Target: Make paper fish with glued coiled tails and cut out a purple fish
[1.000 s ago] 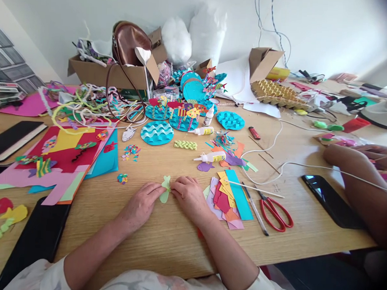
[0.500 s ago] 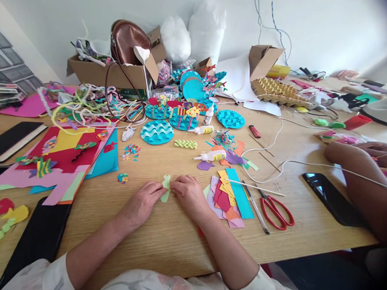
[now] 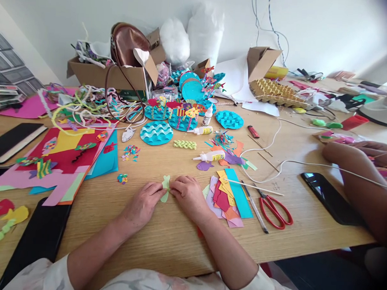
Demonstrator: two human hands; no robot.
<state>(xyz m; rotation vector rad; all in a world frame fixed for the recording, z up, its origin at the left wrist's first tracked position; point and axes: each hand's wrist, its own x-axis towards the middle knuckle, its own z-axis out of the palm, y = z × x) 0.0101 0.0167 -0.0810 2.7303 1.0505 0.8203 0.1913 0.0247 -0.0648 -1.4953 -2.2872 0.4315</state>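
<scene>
Both my hands meet at a pale green paper fish cut-out (image 3: pixel 165 196) over the table in front of me. My left hand (image 3: pixel 142 202) pinches its left edge, and my right hand (image 3: pixel 188 197) pinches the right edge, fingertips close together. Just beyond lies a twisted green strip (image 3: pixel 185 144), with a glue bottle (image 3: pixel 211 156) and a purple paper fish (image 3: pixel 204 166) to its right. A small cluster of coloured paper dots (image 3: pixel 122 178) rests left of my hands. Paper scraps (image 3: pixel 221 193) sit right of my right hand.
To the right are red-handled scissors (image 3: pixel 275 212), a pen (image 3: pixel 256 209) and a black phone (image 3: pixel 327 200). Another person's arm (image 3: pixel 349 169) reaches in there. A white cord (image 3: pixel 308 164) crosses the table. Blue decorated discs (image 3: pixel 156 132) stand further back, coloured paper sheets (image 3: pixel 67 156) at left.
The view has shifted very slightly. Both hands still hold the green paper fish in the same place, with hardly any finger movement.
</scene>
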